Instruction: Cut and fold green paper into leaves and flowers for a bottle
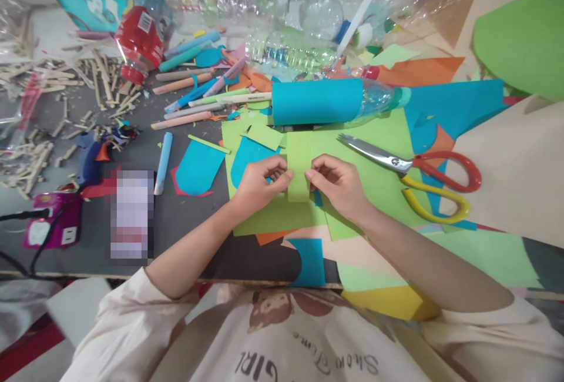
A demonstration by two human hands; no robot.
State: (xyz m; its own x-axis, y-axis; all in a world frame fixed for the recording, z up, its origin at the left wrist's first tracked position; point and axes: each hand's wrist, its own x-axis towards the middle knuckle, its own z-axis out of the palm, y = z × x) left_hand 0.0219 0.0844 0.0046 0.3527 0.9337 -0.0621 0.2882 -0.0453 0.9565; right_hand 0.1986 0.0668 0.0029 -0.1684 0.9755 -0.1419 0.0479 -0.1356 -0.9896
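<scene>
A small light green paper strip (299,161) stands out over larger green paper sheets (268,220). My left hand (265,181) pinches its left edge, while my right hand (335,185) has thumb and forefinger closed on the right edge. Just beyond lies a clear plastic bottle (381,101) wrapped in blue paper (317,101). To the right of my right hand rest scissors (399,163) with one red and one yellow handle, blades slightly apart. Blue paper cutouts with rounded ends (200,166) lie left of my left hand.
At left are a glue gun (90,158), a purple box (53,220) with a black cable, a blurred phone (131,214) and scattered wooden sticks (39,161). Markers (189,79), a red-labelled bottle (141,35) and clear bottles (286,12) fill the back. Coloured paper covers the right.
</scene>
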